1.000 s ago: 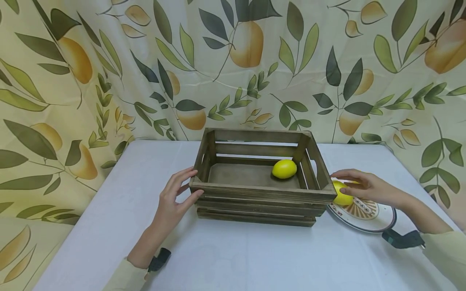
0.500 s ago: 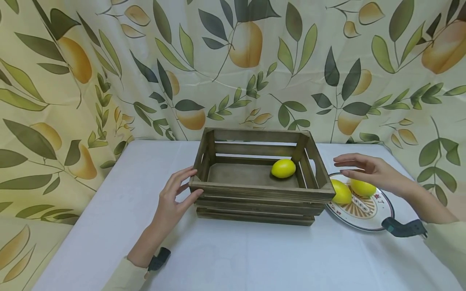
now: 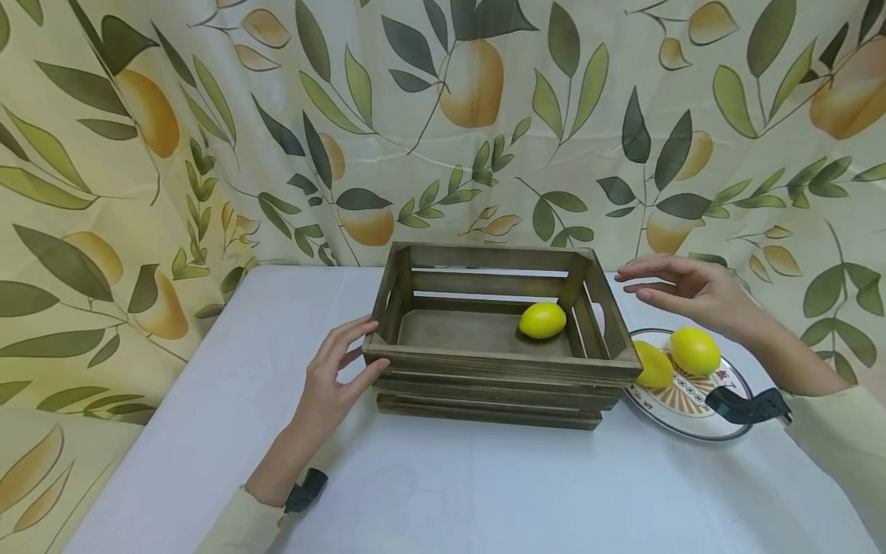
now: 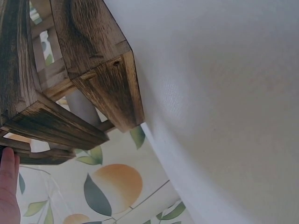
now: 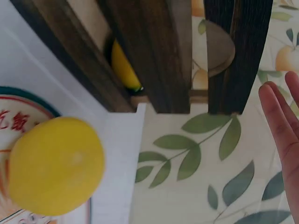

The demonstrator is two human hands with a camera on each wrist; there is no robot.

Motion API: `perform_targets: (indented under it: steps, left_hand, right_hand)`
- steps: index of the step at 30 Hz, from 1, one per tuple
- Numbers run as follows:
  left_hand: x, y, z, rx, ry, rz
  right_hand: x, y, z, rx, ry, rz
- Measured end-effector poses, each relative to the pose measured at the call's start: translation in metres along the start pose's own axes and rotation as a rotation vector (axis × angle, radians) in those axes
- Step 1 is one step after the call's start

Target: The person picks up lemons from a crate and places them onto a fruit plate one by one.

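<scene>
A brown slatted wooden crate [image 3: 498, 369] stands on the table with one yellow lemon [image 3: 543, 320] inside, toward its right end. My left hand [image 3: 335, 373] holds the crate's front left corner, thumb on the front and fingers at the left side. Beyond the crate's right end, my right hand [image 3: 692, 296] hovers with loosely extended fingers and nothing in them. Below it, a patterned plate [image 3: 720, 419] bears two more lemons: the front lemon [image 3: 653, 365] is partly hidden by the crate, and the rear lemon [image 3: 695, 352] shows fully.
A white cloth [image 3: 443, 492] covers the table. Behind and to the left hangs a curtain [image 3: 429, 92] printed with fruit and leaves. The plate sits close against the crate's right side.
My right hand has come off the lemons on the plate, risen and moved back, then shifted left toward the crate. The left hand stays on the corner.
</scene>
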State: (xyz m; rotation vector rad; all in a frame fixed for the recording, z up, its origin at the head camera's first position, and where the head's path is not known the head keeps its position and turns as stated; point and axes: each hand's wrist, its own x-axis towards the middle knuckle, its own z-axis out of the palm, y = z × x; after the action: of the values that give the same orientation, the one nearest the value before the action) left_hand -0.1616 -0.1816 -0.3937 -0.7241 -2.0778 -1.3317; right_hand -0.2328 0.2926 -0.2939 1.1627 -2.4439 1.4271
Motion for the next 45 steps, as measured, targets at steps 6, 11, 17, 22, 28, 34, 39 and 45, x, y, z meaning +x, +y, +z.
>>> perform_targets:
  steps: [6, 11, 17, 22, 28, 34, 39, 45]
  left_hand:
    - [0.000, -0.001, -0.002, 0.010, -0.002, -0.011]
    - [0.002, -0.001, -0.002, 0.000, -0.006, -0.005]
    - [0.002, -0.001, 0.001, -0.014, -0.007, -0.001]
    - [0.002, -0.001, 0.001, -0.015, -0.024, -0.021]
    - [0.001, -0.001, -0.001, 0.005, -0.018, -0.018]
    - [0.002, -0.001, -0.003, 0.007, -0.026, -0.025]
    - [0.002, -0.002, -0.003, 0.004, -0.017, -0.002]
    - [0.001, -0.003, 0.000, 0.004, -0.011, 0.028]
  right_hand:
    - [0.029, -0.005, 0.010, 0.107, -0.103, -0.079]
    - [0.053, -0.004, 0.024, 0.034, -0.225, -0.167]
    - [0.070, 0.000, 0.037, -0.038, -0.402, -0.136]
    - [0.076, -0.003, 0.045, -0.193, -0.503, -0.055]
    - [0.091, -0.005, 0.053, -0.312, -0.639, 0.028]
    - [0.106, 0.004, 0.060, -0.460, -0.706, 0.018]
    - [0.116, 0.017, 0.064, -0.547, -0.778, 0.007]
    - [0.125, 0.028, 0.067, -0.574, -0.866, 0.096]
